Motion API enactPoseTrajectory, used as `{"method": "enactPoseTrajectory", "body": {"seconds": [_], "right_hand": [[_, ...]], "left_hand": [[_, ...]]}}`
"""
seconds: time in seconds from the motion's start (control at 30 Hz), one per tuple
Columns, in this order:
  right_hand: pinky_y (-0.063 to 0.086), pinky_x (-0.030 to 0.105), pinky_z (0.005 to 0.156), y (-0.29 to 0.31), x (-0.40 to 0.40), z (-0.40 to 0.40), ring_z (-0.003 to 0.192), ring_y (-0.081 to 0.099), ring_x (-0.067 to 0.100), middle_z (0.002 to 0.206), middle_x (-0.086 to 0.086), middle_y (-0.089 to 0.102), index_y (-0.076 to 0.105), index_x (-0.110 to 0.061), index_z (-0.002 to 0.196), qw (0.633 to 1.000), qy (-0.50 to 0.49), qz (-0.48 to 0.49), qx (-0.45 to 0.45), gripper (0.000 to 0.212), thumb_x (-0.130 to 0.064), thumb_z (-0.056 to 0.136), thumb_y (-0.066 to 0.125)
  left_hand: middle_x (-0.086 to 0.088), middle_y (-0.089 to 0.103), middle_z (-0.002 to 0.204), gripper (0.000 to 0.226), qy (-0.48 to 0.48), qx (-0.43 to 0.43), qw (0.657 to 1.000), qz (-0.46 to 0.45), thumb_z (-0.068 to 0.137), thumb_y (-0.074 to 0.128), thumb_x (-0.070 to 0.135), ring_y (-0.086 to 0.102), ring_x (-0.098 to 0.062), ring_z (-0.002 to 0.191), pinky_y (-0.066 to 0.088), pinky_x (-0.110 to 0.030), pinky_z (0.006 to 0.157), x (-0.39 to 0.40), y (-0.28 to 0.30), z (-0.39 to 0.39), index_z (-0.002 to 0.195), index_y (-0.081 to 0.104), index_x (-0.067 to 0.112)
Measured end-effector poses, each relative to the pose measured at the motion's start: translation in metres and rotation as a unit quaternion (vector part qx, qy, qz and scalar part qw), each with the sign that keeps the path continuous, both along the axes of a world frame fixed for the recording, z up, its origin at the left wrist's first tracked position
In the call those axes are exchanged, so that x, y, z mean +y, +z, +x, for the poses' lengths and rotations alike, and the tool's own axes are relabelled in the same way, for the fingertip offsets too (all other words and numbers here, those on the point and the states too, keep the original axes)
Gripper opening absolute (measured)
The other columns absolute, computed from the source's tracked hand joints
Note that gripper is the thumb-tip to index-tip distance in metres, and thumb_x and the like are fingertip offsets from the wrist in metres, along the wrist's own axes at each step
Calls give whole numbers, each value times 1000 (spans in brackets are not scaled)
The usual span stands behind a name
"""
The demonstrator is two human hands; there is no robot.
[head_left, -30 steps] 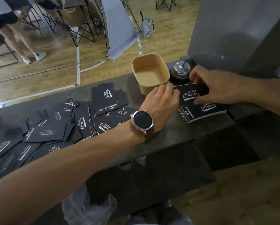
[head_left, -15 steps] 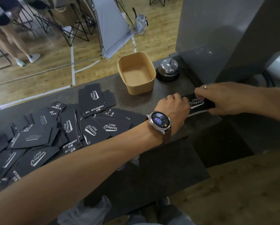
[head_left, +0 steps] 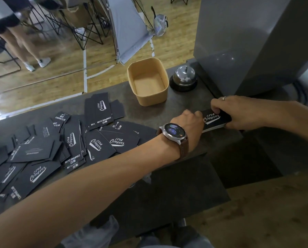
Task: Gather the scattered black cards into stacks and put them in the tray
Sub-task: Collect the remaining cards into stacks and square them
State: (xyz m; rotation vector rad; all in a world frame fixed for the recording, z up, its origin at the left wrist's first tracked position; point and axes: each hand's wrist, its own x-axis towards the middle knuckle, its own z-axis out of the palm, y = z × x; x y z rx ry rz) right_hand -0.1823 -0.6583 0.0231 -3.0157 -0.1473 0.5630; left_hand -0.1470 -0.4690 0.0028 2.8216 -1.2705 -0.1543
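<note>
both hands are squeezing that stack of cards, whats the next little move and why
Probably lift the stack and carry it toward the tray. The left hand and right hand grip its two ends, its edges look squared, and the tray sits open with nothing in it, while many scattered cards wait on the counter.

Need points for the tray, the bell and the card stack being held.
tray (head_left: 164, 97): head view, outer right wall near the rim.
bell (head_left: 184, 76): head view, chrome dome.
card stack (head_left: 214, 117): head view, printed top card between both hands.
</note>
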Motion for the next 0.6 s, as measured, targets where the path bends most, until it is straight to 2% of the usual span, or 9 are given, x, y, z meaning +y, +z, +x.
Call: {"method": "enactPoseTrajectory", "body": {"seconds": [0.13,0.3,0.6], "right_hand": [[34,21,60,-2,-1,2,77,46,2,95,-12,45,38,-30,94,1000,-11,23,-5,43,-19,77,76],[45,27,69,-3,-1,4,80,46,3,91,-15,40,38,-32,94,1000,-23,12,0,45,-26,76,79],[33,19,59,2,1,2,76,44,-2,91,-16,42,37,-33,95,1000,10,-10,-12,44,-34,79,78]], "left_hand": [[-15,56,110,38,23,28,999,-6,88,65,28,64,-33,90,35,-34,58,-4,5,-1,115,50,7],[-15,58,112,42,16,33,999,2,87,67,27,63,-32,93,36,-34,59,-3,10,0,118,51,5],[-14,54,112,44,0,57,998,4,83,69,29,62,-32,91,38,-34,59,0,9,9,118,53,7]]}}
